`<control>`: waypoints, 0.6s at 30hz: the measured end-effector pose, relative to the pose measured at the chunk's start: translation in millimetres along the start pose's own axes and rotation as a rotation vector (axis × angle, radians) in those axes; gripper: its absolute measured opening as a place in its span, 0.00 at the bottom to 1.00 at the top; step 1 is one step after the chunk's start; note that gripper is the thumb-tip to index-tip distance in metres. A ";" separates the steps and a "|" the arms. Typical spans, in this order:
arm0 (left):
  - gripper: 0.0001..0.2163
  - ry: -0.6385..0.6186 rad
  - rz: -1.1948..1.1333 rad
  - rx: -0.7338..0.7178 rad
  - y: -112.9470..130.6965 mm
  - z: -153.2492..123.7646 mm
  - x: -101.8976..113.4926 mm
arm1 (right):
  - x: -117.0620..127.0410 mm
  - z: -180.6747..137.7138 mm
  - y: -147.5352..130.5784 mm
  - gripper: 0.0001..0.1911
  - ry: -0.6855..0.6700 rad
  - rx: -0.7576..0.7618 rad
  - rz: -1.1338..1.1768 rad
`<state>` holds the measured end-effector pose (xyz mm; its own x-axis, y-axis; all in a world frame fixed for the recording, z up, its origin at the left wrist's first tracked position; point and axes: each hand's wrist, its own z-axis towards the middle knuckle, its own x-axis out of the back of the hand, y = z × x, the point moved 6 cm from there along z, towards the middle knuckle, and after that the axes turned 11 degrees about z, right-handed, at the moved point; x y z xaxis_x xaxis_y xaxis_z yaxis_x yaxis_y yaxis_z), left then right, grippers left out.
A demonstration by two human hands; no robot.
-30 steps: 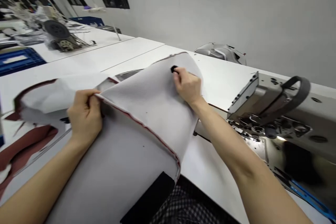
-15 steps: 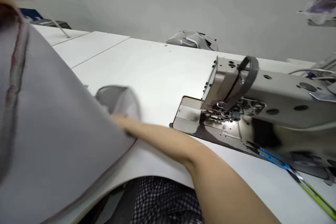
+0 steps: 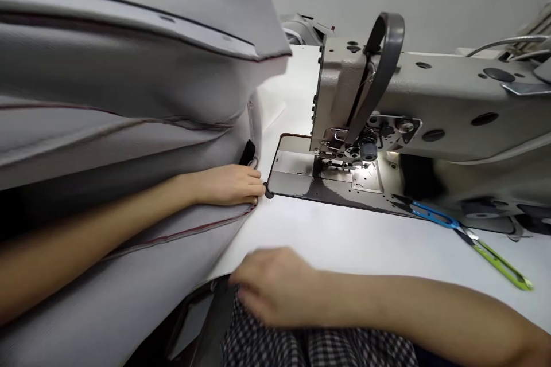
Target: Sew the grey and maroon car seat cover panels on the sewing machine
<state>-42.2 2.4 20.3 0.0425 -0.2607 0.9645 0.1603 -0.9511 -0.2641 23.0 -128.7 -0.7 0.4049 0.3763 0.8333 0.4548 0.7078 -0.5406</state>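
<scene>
A big grey fabric piece (image 3: 129,86) with dark red stitched seams is bunched up high on the left and hangs over the table edge. My left hand (image 3: 230,184) lies on a lower fold of it, fingers closed on the cloth edge just left of the sewing machine's metal plate (image 3: 297,175). My right hand (image 3: 275,287) is low at the table's near edge, blurred, with fingers curled at the bottom of the fabric above my checked lap; what it grips is hidden.
An industrial sewing machine (image 3: 430,92) stands at the right with its lamp lit over the needle area (image 3: 344,157). Blue-and-green thread snips (image 3: 465,235) lie on the white table (image 3: 365,241) in front of it. A grey bundle (image 3: 301,26) sits behind.
The fabric has been lifted and swung toward the machine. My left hand came forward to the plate's edge; my right hand dropped from the cloth to the table's near edge.
</scene>
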 end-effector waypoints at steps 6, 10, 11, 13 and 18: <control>0.08 0.040 -0.066 0.166 -20.2 7.9 9.2 | 30.9 12.6 43.3 0.16 0.049 -0.032 -0.307; 0.08 0.003 -0.199 0.206 -19.0 3.9 5.4 | 15.9 32.5 41.3 0.12 -0.071 -0.067 -0.357; 0.08 0.006 -0.212 0.216 -19.2 3.7 4.5 | 14.3 32.6 41.3 0.12 -0.076 -0.066 -0.363; 0.08 0.030 -0.219 0.245 -20.8 4.4 3.3 | 12.7 28.4 43.8 0.13 -0.092 -0.065 -0.382; 0.06 0.062 -0.259 0.287 -19.7 17.3 0.8 | 16.0 8.6 55.3 0.13 -0.086 -0.054 -0.445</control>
<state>-28.2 23.7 26.3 -0.0939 -0.0362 0.9949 0.4274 -0.9040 0.0074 47.8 -78.3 -16.2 0.0945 0.0929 0.9912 0.6114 0.7803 -0.1314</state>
